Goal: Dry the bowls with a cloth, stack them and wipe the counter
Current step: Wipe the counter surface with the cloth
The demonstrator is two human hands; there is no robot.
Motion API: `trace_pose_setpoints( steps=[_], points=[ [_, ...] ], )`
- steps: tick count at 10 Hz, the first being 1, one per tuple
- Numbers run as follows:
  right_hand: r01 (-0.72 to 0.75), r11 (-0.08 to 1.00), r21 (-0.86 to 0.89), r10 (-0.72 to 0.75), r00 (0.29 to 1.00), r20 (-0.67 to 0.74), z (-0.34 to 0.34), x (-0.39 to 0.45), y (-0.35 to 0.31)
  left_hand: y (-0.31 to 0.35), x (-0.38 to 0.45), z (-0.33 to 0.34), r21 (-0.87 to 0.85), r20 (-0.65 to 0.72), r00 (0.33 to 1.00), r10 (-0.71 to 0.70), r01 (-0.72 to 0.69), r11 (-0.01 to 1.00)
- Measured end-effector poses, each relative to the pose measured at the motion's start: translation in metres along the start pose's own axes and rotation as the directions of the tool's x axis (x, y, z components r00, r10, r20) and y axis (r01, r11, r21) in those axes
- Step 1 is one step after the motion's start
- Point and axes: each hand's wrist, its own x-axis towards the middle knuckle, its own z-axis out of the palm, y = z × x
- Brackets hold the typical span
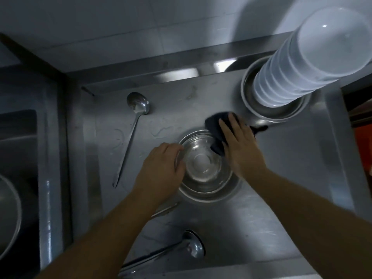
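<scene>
- We are steadying the bowl [203, 164] at desk [281, 178] centre, our left hand [163, 166] curling its fingers over the rim at 9 o'clock.
- Our right hand [239, 146] is pressing the cloth [215, 131] flat-fingered onto the rim at 2 o'clock.
- We are judging drying as midway: this bowl seems to be sitting in another.
- At 1 o'clock a tub stack [310, 63] is standing in another bowl [275, 109].
- Water streaks at 11 o'clock and two ladles [132, 129] are showing the wiping is not yet done.

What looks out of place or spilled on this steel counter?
Thin trails of water lie on the steel counter beside the long-handled metal ladle. The tall stack of translucent plastic containers seems to lean, though the wide lens may exaggerate it.
</scene>
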Motion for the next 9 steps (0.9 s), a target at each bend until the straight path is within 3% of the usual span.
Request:
trace_pose_setpoints(
  steps=[1, 2, 3, 4, 5, 6, 7, 9],
  points=[
    [0.018, 1.0, -0.001, -0.018, 1.0, 0.025, -0.002, -0.067, 0.035, 0.023, 0.03, 0.009, -0.084, 0.018, 1.0, 0.004, -0.002, 0.996],
    [-0.129, 0.991, 0.024, 0.128, 0.991, 0.038, -0.012, -0.118, 0.069, 0.056, 0.068, 0.025, -0.165, 0.055, 0.998, -0.003, 0.012, 0.986],
    [-0.305, 0.951, 0.051, 0.306, 0.952, -0.022, -0.021, -0.148, 0.09, 0.098, 0.111, 0.043, -0.39, 0.124, 0.986, -0.111, 0.151, 0.908],
    [-0.397, 0.914, 0.079, 0.403, 0.912, -0.081, -0.022, -0.154, 0.094, 0.138, 0.151, 0.058, -0.649, 0.17, 0.953, -0.251, 0.3, 0.699],
    [-0.416, 0.906, 0.085, 0.422, 0.902, -0.088, -0.022, -0.152, 0.088, 0.158, 0.173, 0.066, -0.769, 0.222, 0.907, -0.358, 0.389, 0.508],
    [-0.421, 0.903, 0.092, 0.428, 0.899, -0.087, -0.023, -0.152, 0.086, 0.157, 0.18, 0.073, -0.824, 0.248, 0.876, -0.414, 0.415, 0.385],
    [-0.419, 0.903, 0.095, 0.426, 0.901, -0.085, -0.025, -0.152, 0.085, 0.152, 0.186, 0.075, -0.822, 0.235, 0.87, -0.433, 0.416, 0.39],
    [-0.417, 0.905, 0.087, 0.423, 0.904, -0.061, -0.029, -0.151, 0.084, 0.116, 0.19, 0.059, -0.769, 0.196, 0.886, -0.42, 0.404, 0.495]
  ],
)
